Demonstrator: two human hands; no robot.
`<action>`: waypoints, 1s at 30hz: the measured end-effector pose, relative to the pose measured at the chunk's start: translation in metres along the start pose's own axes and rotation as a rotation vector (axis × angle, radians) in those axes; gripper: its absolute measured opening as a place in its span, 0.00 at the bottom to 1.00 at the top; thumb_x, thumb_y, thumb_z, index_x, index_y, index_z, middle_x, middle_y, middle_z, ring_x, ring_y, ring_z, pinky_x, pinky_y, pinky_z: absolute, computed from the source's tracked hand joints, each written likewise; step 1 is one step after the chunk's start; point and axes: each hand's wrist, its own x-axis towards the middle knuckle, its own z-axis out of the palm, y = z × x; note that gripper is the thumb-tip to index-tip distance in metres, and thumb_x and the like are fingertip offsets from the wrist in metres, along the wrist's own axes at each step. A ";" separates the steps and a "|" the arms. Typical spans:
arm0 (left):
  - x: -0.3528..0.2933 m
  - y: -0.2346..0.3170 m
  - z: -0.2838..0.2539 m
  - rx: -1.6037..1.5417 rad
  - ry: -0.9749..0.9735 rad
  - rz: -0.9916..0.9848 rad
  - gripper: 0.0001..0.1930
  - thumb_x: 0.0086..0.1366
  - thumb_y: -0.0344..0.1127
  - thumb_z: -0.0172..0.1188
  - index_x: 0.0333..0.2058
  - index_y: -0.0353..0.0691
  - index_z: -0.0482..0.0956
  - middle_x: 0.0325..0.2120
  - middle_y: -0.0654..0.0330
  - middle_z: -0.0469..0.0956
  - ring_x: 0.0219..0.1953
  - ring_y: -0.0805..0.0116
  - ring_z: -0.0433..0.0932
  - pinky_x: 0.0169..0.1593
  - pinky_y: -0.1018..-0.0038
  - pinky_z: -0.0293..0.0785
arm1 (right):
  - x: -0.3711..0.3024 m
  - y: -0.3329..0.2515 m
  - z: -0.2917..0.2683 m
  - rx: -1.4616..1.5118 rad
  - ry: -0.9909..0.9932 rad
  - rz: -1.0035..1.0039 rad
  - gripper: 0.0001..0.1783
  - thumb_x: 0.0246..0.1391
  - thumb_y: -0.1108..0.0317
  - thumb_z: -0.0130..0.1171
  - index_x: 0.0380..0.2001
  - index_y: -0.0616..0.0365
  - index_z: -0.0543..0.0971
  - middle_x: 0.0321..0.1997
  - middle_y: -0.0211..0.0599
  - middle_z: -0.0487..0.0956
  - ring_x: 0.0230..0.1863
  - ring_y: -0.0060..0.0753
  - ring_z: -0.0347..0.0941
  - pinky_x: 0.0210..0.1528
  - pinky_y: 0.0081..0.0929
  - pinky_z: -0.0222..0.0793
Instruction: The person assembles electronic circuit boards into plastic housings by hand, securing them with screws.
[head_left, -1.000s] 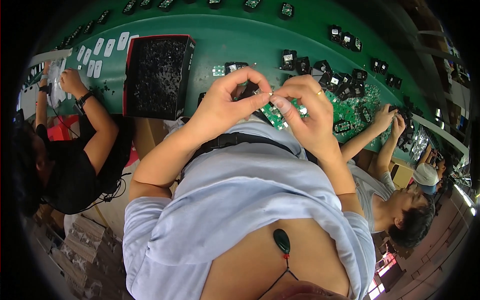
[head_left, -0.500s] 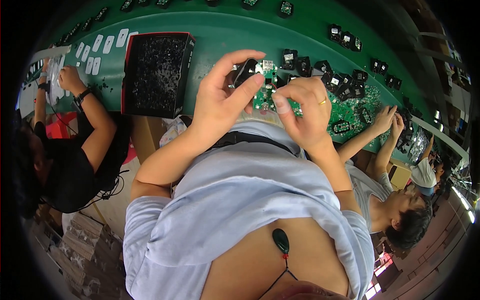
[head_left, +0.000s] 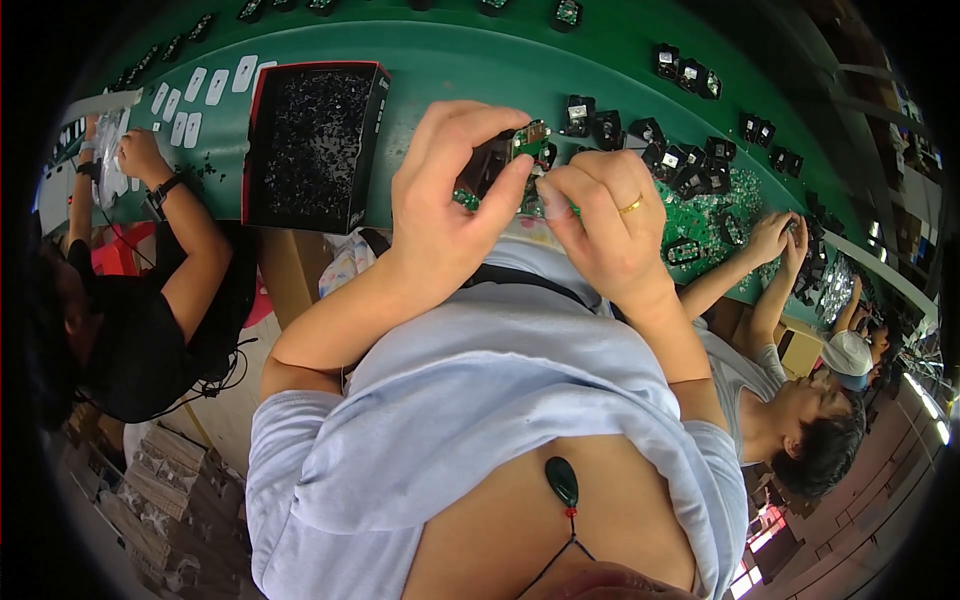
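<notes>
My left hand [head_left: 440, 195] is closed round a black plastic housing [head_left: 486, 162], its thumb and fingers on either side. A small green circuit board [head_left: 528, 138] sits against the housing, tilted so that it shows nearly edge-on. Close by on the right, my right hand [head_left: 612, 215] is closed in a pinch of thumb and forefinger at the board's lower right side. Whatever lies between those fingertips is too small to make out. The thumb has a pale wrap on it, and a ring [head_left: 631, 204] circles one finger.
Left of my hands stands an open box [head_left: 372, 165] of tiny black parts. Black housings [head_left: 690, 165] and a heap of green circuit boards [head_left: 735, 205] lie to the right. White plates [head_left: 217, 87] lie farther left. Co-workers' hands [head_left: 775, 240] work on both sides.
The circuit board and housing have turned in my left hand, from the board's face showing to nearly edge-on. My right fingers have curled in slightly and stay beside the board.
</notes>
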 end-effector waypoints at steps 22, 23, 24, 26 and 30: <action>-0.006 -0.013 0.008 -0.251 -0.026 -0.134 0.17 0.61 0.30 0.51 0.49 0.34 0.64 0.46 0.53 0.67 0.48 0.68 0.66 0.50 0.74 0.62 | -0.005 -0.008 0.010 0.836 0.261 0.893 0.20 0.50 0.75 0.56 0.45 0.62 0.62 0.27 0.35 0.73 0.24 0.18 0.67 0.26 0.14 0.64; -0.004 -0.009 0.001 -0.151 -0.145 -0.222 0.18 0.61 0.32 0.51 0.49 0.34 0.64 0.46 0.54 0.68 0.48 0.68 0.66 0.50 0.74 0.62 | -0.005 -0.004 0.005 0.759 0.263 0.872 0.19 0.50 0.77 0.54 0.45 0.62 0.63 0.26 0.34 0.72 0.24 0.19 0.68 0.26 0.13 0.64; -0.002 -0.007 -0.004 -0.047 -0.268 -0.307 0.18 0.62 0.33 0.51 0.50 0.34 0.65 0.45 0.55 0.69 0.49 0.69 0.67 0.50 0.75 0.62 | -0.008 -0.001 0.002 0.761 0.266 0.873 0.19 0.50 0.77 0.54 0.45 0.62 0.63 0.26 0.34 0.72 0.24 0.19 0.68 0.26 0.13 0.64; -0.004 -0.014 -0.006 0.116 -0.270 -0.156 0.18 0.60 0.32 0.53 0.48 0.34 0.67 0.44 0.56 0.71 0.46 0.68 0.69 0.50 0.76 0.63 | -0.014 0.003 -0.001 0.532 0.110 0.759 0.18 0.51 0.77 0.53 0.45 0.62 0.61 0.25 0.33 0.71 0.24 0.19 0.67 0.26 0.14 0.64; 0.000 -0.025 -0.005 0.129 -0.324 -0.206 0.16 0.59 0.30 0.54 0.46 0.33 0.69 0.42 0.57 0.72 0.43 0.69 0.71 0.48 0.75 0.66 | -0.013 -0.013 -0.006 0.935 0.125 0.864 0.17 0.50 0.77 0.54 0.43 0.63 0.63 0.26 0.33 0.71 0.25 0.18 0.68 0.27 0.15 0.64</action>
